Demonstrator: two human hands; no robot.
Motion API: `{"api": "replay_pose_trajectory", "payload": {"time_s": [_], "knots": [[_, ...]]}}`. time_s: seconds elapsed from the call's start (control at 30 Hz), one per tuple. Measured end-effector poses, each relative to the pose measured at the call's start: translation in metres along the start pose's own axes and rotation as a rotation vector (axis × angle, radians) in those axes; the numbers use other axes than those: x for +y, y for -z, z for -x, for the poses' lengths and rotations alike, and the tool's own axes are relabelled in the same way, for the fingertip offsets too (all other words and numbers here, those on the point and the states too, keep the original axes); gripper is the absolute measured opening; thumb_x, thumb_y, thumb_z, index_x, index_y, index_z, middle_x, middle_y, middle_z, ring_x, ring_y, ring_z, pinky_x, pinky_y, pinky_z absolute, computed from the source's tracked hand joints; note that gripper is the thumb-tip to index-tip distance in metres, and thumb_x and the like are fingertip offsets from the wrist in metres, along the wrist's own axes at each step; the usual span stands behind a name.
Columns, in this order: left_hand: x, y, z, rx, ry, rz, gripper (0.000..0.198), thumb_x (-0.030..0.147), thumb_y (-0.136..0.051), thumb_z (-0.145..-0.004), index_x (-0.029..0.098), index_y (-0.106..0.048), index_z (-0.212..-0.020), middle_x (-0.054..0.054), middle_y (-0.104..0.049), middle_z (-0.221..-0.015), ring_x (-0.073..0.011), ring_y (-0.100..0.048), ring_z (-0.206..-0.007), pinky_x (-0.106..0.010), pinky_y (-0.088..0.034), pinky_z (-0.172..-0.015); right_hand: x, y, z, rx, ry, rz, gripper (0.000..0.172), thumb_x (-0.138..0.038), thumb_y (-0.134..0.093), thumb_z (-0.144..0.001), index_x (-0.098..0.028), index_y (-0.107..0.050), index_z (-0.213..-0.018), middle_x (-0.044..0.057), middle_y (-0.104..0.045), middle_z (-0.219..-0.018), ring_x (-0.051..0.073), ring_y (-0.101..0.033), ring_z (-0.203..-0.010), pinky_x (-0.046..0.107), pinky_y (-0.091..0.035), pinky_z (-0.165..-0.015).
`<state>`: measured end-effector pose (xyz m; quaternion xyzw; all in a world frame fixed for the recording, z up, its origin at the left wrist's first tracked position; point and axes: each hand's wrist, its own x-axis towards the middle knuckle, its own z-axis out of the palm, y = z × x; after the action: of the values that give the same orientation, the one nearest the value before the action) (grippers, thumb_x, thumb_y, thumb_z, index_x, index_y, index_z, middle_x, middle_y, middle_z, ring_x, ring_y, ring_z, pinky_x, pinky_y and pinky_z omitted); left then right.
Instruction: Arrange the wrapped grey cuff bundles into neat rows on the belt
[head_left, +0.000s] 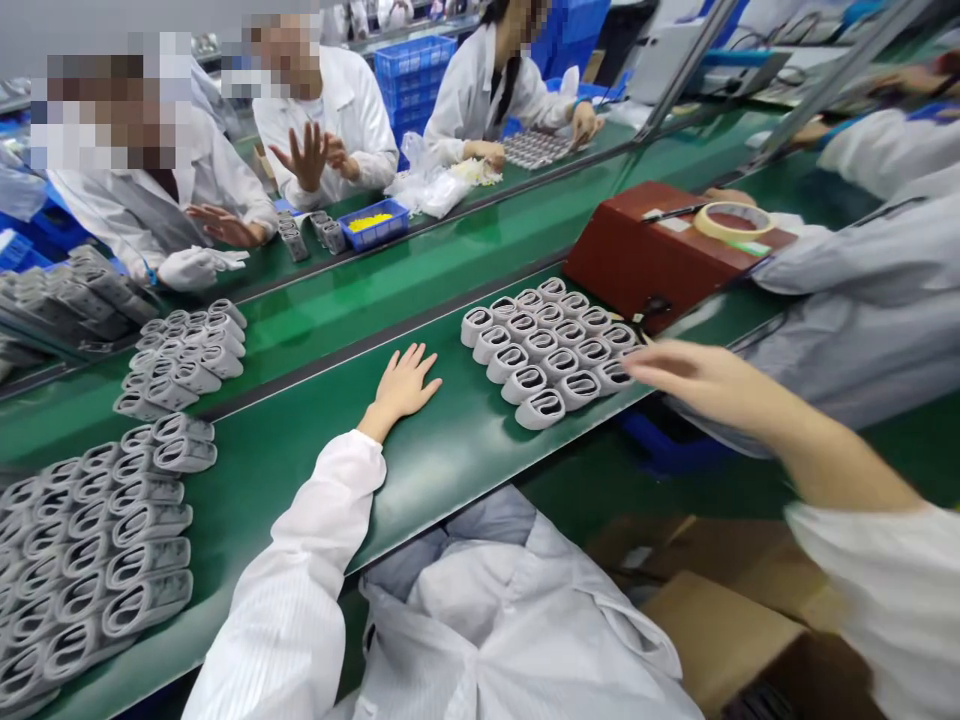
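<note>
My left hand (405, 382) lies flat on the green work surface (420, 470), fingers spread, holding nothing. To its right stands a block of grey hollow oval housings (541, 345), set close together in rows with their openings up. My right hand (690, 375) is at the right side of this block, its fingers stretched out towards the end housing (616, 374). The fingertips are at or against that housing; whether they touch it I cannot tell. No housing is lifted in either hand.
A brown box (630, 245) with a tape roll (733, 221) on it stands behind the block. More grey housings (97, 540) fill the left side. Co-workers sit across the belt (337, 260), near a blue tray (373, 224) of yellow pieces. Cardboard boxes (720, 630) lie below right.
</note>
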<state>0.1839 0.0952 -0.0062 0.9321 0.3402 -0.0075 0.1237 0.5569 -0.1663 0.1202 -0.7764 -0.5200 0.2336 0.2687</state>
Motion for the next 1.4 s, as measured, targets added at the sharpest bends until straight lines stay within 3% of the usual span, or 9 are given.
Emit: {"api": "replay_pose_trajectory", "payload": {"time_s": [0.1, 0.23, 0.3, 0.4, 0.53, 0.63, 0.8, 1.23, 1.4], "knots": [[0.0, 0.004, -0.003, 0.012, 0.008, -0.021, 0.071, 0.053, -0.047, -0.12, 0.019, -0.049, -0.183, -0.016, -0.031, -0.198, -0.0342, -0.027, -0.188, -0.06, -0.02, -0.154, 0.065, 0.019, 0.122, -0.211, -0.246, -0.191, 0.084, -0.116, -0.065, -0.071, -0.034, -0.081, -0.072, 0.02, -0.079, -0.09, 0.041, -0.074, -0.089, 0.059, -0.064, -0.094], [0.0, 0.011, -0.004, 0.057, -0.002, -0.065, 0.069, 0.048, -0.05, -0.118, 0.015, -0.053, -0.179, -0.02, -0.038, -0.195, -0.0371, -0.033, -0.185, -0.063, -0.025, -0.152, 0.122, -0.005, 0.266, -0.404, -0.572, -0.432, 0.069, -0.102, -0.078, -0.071, -0.034, -0.087, -0.072, 0.021, -0.08, -0.087, 0.039, -0.073, -0.082, 0.056, -0.064, -0.084], [-0.002, 0.014, -0.007, 0.092, -0.018, -0.081, 0.071, 0.05, -0.047, -0.117, 0.012, -0.054, -0.178, -0.022, -0.038, -0.194, -0.0396, -0.032, -0.185, -0.066, -0.027, -0.15, 0.135, -0.031, 0.316, -0.504, -0.665, -0.554, 0.052, -0.08, -0.084, -0.079, -0.028, -0.09, -0.082, 0.017, -0.083, -0.091, 0.031, -0.076, -0.082, 0.044, -0.061, -0.079], [-0.006, 0.018, -0.02, 0.105, -0.045, -0.11, 0.075, 0.053, -0.043, -0.118, 0.008, -0.052, -0.177, -0.027, -0.039, -0.193, -0.0437, -0.032, -0.184, -0.071, -0.029, -0.148, 0.157, -0.075, 0.356, -0.445, -0.851, -0.594, 0.039, -0.052, -0.067, -0.096, -0.018, -0.086, -0.091, 0.015, -0.086, -0.101, 0.022, -0.079, -0.086, 0.032, -0.058, -0.078], [-0.013, 0.023, -0.044, 0.11, -0.037, -0.155, 0.078, 0.051, -0.041, -0.116, 0.001, -0.05, -0.176, -0.031, -0.037, -0.192, -0.0504, -0.035, -0.182, -0.077, -0.03, -0.146, 0.214, -0.135, 0.37, -0.129, -1.18, -0.506, 0.023, -0.027, -0.061, -0.109, -0.014, -0.08, -0.107, 0.014, -0.085, -0.106, 0.019, -0.078, -0.091, 0.03, -0.06, -0.086], [-0.015, 0.024, -0.05, 0.098, -0.061, -0.139, 0.081, 0.057, -0.038, -0.117, 0.006, -0.047, -0.179, -0.029, -0.035, -0.194, -0.0519, -0.031, -0.183, -0.08, -0.028, -0.146, 0.253, -0.175, 0.365, 0.069, -1.353, -0.287, 0.028, -0.04, -0.076, -0.112, -0.016, -0.077, -0.125, 0.011, -0.08, -0.128, 0.026, -0.077, -0.113, 0.045, -0.064, -0.104], [-0.008, 0.028, -0.045, 0.082, -0.019, -0.141, 0.085, 0.062, -0.034, -0.117, 0.008, -0.043, -0.182, -0.027, -0.032, -0.195, -0.0473, -0.025, -0.186, -0.075, -0.024, -0.149, 0.278, -0.216, 0.349, 0.288, -1.35, 0.04, 0.048, -0.033, -0.049, -0.119, -0.006, -0.061, -0.157, 0.032, -0.057, -0.165, 0.04, -0.051, -0.157, 0.051, -0.041, -0.13], [-0.007, 0.027, -0.036, 0.081, -0.026, -0.104, 0.087, 0.066, -0.029, -0.118, 0.009, -0.044, -0.182, -0.025, -0.031, -0.196, -0.0442, -0.025, -0.187, -0.071, -0.021, -0.152, 0.268, -0.232, 0.355, 0.198, -1.207, 0.084, 0.062, -0.044, -0.042, -0.121, -0.017, -0.049, -0.176, 0.027, -0.045, -0.18, 0.045, -0.042, -0.161, 0.063, -0.037, -0.134], [-0.014, 0.02, -0.031, 0.083, -0.034, -0.091, 0.088, 0.066, -0.031, -0.117, 0.01, -0.046, -0.182, -0.026, -0.034, -0.195, -0.0426, -0.025, -0.187, -0.069, -0.022, -0.152, 0.252, -0.222, 0.335, 0.197, -1.288, 0.048, 0.056, -0.045, -0.039, -0.122, -0.02, -0.069, -0.162, 0.027, -0.048, -0.178, 0.051, -0.047, -0.16, 0.076, -0.041, -0.129]]}}
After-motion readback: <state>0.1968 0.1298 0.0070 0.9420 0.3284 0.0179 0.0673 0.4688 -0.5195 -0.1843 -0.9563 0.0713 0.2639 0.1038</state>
